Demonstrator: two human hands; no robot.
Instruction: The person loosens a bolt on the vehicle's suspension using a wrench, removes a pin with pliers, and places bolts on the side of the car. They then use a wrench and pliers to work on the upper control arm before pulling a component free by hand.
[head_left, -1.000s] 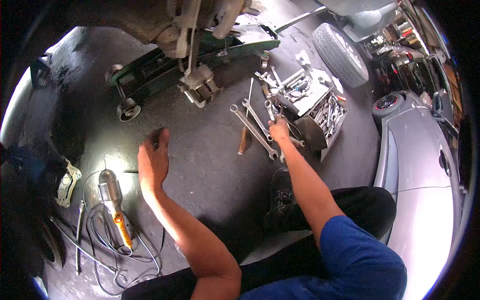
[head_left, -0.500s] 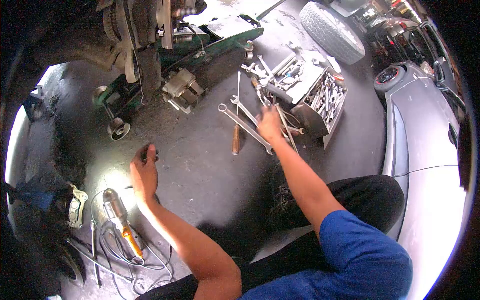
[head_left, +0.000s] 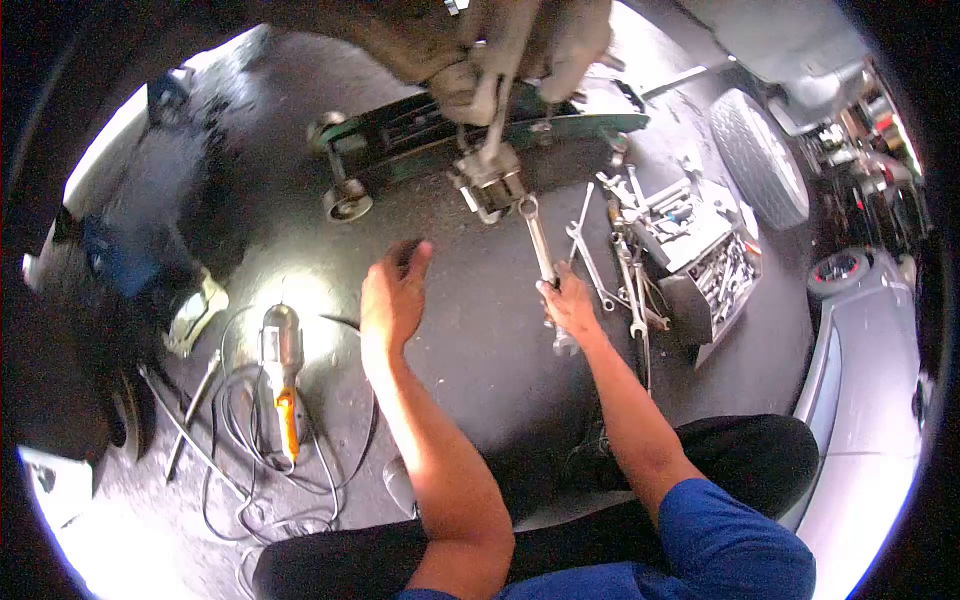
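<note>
A long combination wrench (head_left: 540, 238) is gripped at its middle by my right hand (head_left: 570, 303). Its ring end points up and away, and its open end shows below the hand. My left hand (head_left: 393, 298) hovers over the floor with loosely curled fingers, the thumb apart, and nothing visible in it. Beyond the wrench, a brake caliper (head_left: 490, 180) lies beside a green floor jack (head_left: 400, 150). Several other wrenches (head_left: 592, 262) lie on the floor to the right of my right hand.
A metal toolbox (head_left: 685, 305) full of wrenches stands at the right, with a loose tire (head_left: 758, 160) behind it. At left, a lit work lamp (head_left: 283, 345) lies among coiled cable. Vehicle suspension parts (head_left: 500, 60) hang overhead; a silver car (head_left: 870, 380) stands far right.
My right hand has come away from the tool pile with the wrench in its grip. The view has swung left, shifting the scene rightward. My left hand remains raised and free.
</note>
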